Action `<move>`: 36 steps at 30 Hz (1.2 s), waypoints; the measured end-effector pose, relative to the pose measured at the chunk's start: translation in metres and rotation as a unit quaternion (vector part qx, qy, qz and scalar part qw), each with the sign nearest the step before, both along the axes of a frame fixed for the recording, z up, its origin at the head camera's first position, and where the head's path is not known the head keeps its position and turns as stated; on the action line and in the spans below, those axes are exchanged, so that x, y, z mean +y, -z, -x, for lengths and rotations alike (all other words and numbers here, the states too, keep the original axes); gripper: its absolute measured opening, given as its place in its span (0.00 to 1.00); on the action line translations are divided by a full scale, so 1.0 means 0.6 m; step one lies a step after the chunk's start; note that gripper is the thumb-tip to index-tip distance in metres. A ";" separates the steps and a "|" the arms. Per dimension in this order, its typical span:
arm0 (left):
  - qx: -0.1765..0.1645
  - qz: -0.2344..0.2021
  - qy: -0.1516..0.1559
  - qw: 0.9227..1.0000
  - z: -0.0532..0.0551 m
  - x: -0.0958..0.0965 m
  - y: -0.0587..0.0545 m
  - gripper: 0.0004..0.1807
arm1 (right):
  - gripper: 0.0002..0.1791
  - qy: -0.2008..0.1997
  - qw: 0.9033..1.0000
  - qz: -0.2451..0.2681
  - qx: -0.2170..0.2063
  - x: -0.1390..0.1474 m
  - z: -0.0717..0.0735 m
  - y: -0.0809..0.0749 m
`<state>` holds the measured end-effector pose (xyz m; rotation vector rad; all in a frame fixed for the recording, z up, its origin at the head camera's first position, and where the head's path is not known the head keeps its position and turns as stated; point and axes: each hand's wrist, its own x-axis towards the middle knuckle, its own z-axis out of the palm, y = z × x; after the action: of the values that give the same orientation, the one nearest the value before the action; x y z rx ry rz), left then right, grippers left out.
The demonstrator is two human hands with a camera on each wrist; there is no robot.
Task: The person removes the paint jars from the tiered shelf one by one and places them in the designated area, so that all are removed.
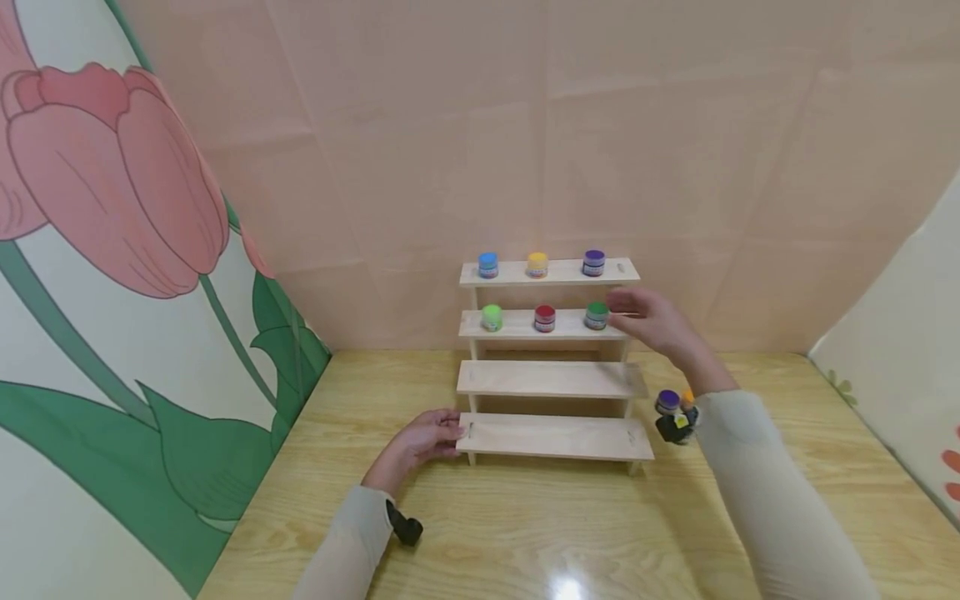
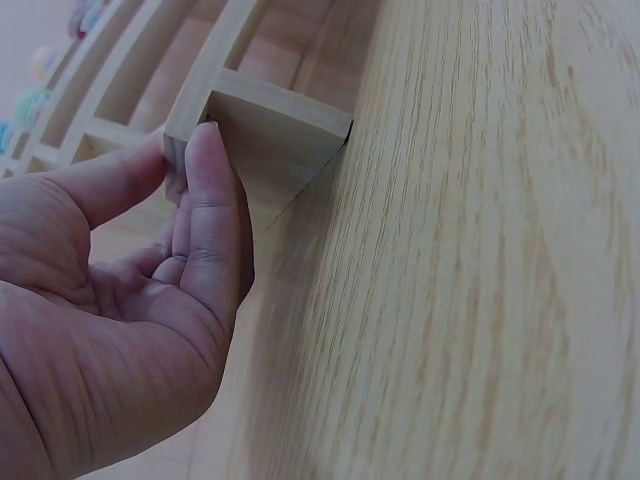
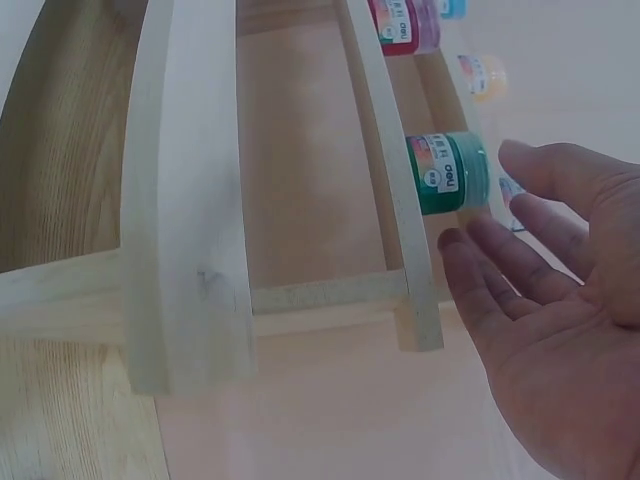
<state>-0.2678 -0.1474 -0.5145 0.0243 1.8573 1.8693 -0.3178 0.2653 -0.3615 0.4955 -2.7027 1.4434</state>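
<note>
A four-step wooden display shelf stands on the table. My left hand pinches the left end of its lowest board, thumb and fingers on either side of the corner in the left wrist view. Beside the dark green paint jar on the second step from the top, my right hand has its fingers apart and relaxed, holding nothing. Left of that jar stand a red jar and a light green jar. The top step carries a blue jar, a yellow jar and a purple jar.
Right of the shelf, a purple-lidded jar and an orange-topped one sit on the table, partly hidden by the right wrist's black device. A pink-beige backdrop rises behind the shelf; a tulip-painted wall borders the left.
</note>
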 end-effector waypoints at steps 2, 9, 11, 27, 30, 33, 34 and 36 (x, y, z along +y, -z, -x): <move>0.000 -0.001 0.000 1.000 0.001 -0.001 0.001 0.31 | 0.31 0.004 1.000 -0.009 -0.004 -0.003 0.003 0.000; 0.001 -0.001 0.005 1.000 0.003 0.000 0.002 0.28 | 0.31 0.008 1.000 -0.024 -0.012 -0.013 0.011 -0.004; 0.000 0.000 0.005 1.000 0.003 0.000 0.002 0.28 | 0.31 0.005 1.000 -0.021 -0.016 -0.015 0.014 -0.003; -0.004 -0.003 0.004 1.000 0.004 0.000 0.007 0.29 | 0.30 -0.002 0.998 -0.056 0.001 -0.027 0.029 0.004; -0.003 -0.003 0.004 1.000 0.005 0.000 0.008 0.29 | 0.30 0.002 0.998 -0.066 0.001 -0.028 0.032 0.006; 0.001 -0.001 0.004 1.000 0.004 0.000 0.008 0.28 | 0.30 0.011 0.997 -0.073 -0.009 -0.030 0.033 0.008; 0.003 -0.001 0.004 1.000 0.004 0.000 0.007 0.28 | 0.30 0.013 0.997 -0.074 -0.013 -0.031 0.033 0.008; 0.003 0.001 0.003 1.000 0.003 0.001 0.007 0.28 | 0.30 0.018 0.997 -0.077 -0.018 -0.033 0.033 0.008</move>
<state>-0.2696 -0.1471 -0.5187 0.0350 1.8611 1.8660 -0.3376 0.2456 -0.3660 0.4299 -2.8502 1.2521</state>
